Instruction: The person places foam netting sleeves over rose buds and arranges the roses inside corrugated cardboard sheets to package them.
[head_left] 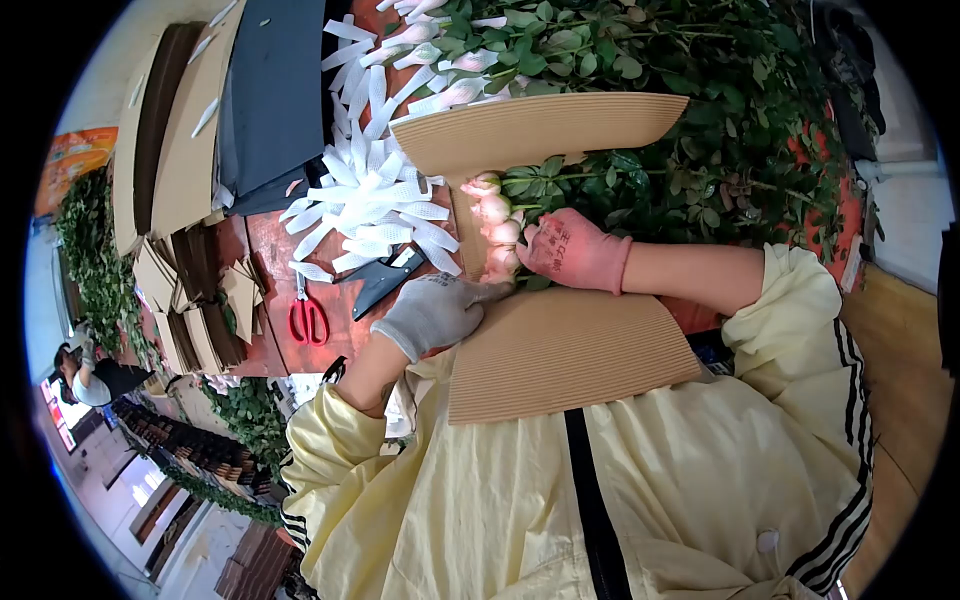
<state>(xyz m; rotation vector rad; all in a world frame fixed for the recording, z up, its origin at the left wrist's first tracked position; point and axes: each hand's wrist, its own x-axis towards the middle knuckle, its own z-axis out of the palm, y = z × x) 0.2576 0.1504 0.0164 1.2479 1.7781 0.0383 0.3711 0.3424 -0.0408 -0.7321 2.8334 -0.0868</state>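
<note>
A row of pale pink roses [495, 208] lies on corrugated cardboard [468, 235], heads to the left and leafy stems to the right. My left hand [435, 308], in a grey glove, reaches in from the left with its fingers stretched out against the lowest rose. In a pink glove, my right hand [575, 250] has its fingers curled at the right side of the lower rose heads, closed around a rose. One corrugated flap [540, 130] stands up beyond the roses. The near flap [575, 355] slopes toward my jacket, below both hands.
White foam net sleeves [375, 205] are heaped left of the roses, beside a black-handled tool [385, 285] and red-handled scissors [308, 318]. Cardboard sheets [185, 130] and small cardboard pieces [200, 300] are stacked farther left. Leafy stems [700, 110] cover the right side. Another person [85, 370] is far left.
</note>
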